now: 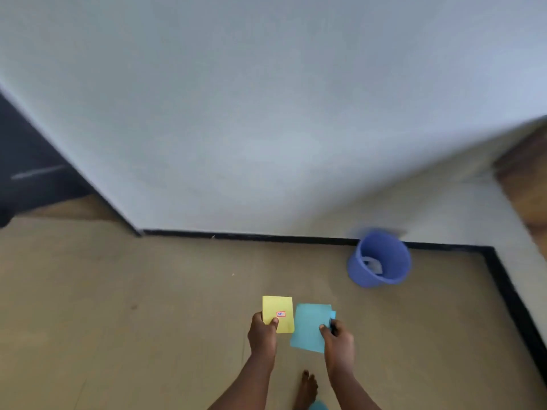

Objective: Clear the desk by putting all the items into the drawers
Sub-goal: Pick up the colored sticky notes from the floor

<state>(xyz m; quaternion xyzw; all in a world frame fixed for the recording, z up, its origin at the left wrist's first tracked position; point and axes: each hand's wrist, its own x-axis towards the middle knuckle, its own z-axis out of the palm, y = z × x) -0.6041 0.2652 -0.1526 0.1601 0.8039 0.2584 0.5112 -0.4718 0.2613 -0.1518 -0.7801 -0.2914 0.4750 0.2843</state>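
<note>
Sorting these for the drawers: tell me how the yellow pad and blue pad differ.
The yellow pad carries a small red-framed label; the blue pad is plain. Yellow pad sits in the left hand, blue pad in the right hand. Blue pad looks bigger. Both are flat rectangles.

soft even daylight, motion blur throughout, wide-angle bending at edges

Label (281, 314) on the yellow pad (278, 309): too small to read. Left hand (262, 332) covers that pad's lower left corner. Right hand (339, 338) hides the lower right of the blue pad (309, 327), and a dark bit at its fingers won't resolve. Bucket (381, 258) is smeared, the pale thing inside unclear. Dark furniture (26, 173) is cut by the left edge, wood (524, 179) by the right, foot (306, 389) and a teal scrap (319, 406) by the bottom.
</note>
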